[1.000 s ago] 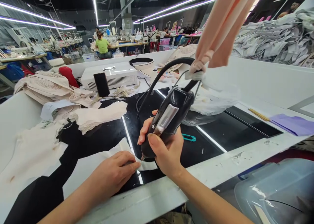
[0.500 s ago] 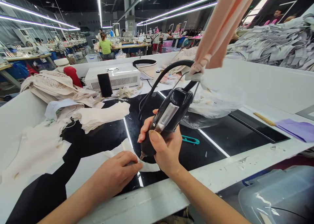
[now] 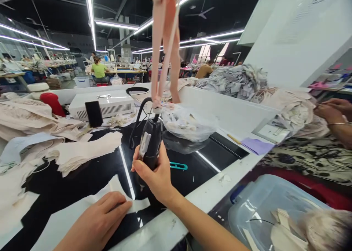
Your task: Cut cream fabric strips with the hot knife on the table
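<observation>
My right hand is wrapped round a black corded hand tool, which has a silver lever on its side and a narrow metal tip pointing down. Pale pink fabric strips are knotted at the tool's top end and run upward. My left hand rests on a white fabric piece on the glossy black surface, fingers bent and close together, pressing the cloth near its narrow end. Between the tool's tip and the fabric there is a small gap. The undersides of the left fingers are hidden.
Stacked fabric pieces lie at left. Behind stand a white vented box and a phone. Right of the tool are a teal cutter and a plastic bag. Another person's hands show at far right, above a plastic bin.
The camera view has turned to the right, bringing another person's hands into sight. The tool has come up off the fabric and stands more upright. My left hand stays on the fabric.
</observation>
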Available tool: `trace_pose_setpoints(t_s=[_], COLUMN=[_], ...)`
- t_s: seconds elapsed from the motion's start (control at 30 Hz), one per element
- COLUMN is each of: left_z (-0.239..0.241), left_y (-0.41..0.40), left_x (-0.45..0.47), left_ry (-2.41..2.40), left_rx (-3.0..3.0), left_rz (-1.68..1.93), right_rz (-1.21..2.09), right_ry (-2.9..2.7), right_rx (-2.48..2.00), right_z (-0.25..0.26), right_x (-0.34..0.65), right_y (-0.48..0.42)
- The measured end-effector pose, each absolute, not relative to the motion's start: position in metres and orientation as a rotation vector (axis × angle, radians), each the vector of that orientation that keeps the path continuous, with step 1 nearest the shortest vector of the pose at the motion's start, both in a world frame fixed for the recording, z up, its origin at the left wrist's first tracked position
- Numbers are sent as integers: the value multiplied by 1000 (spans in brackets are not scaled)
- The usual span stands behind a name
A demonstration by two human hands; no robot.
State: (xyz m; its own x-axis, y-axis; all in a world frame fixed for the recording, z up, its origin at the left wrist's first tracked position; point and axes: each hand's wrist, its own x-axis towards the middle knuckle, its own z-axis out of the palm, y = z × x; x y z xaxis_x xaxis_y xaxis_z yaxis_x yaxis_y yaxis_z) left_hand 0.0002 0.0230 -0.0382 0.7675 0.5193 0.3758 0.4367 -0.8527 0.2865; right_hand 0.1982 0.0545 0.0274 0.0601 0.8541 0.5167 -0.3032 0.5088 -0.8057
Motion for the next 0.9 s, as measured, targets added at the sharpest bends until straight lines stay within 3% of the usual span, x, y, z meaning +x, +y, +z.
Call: trace_pose_setpoints(t_s=[0.2, 0.37, 0.67, 0.9], left_z=[-31, -24, -2, 0], left_y=[39, 58, 62, 63], left_x=[-13, -26, -5, 4], left_ry=[895, 1327, 1680, 1657], left_rx=[2842, 2717, 2295, 2214], left_rz=[830, 758, 458, 430], right_rz=[798, 663, -113, 135], right_ry=[-1347, -1613, -2200, -2191], right_rx=[-713, -988, -1363, -1376], right_z=[36, 21, -33, -41], right_x=[227, 268, 363, 361], right_y=[63, 67, 60, 64])
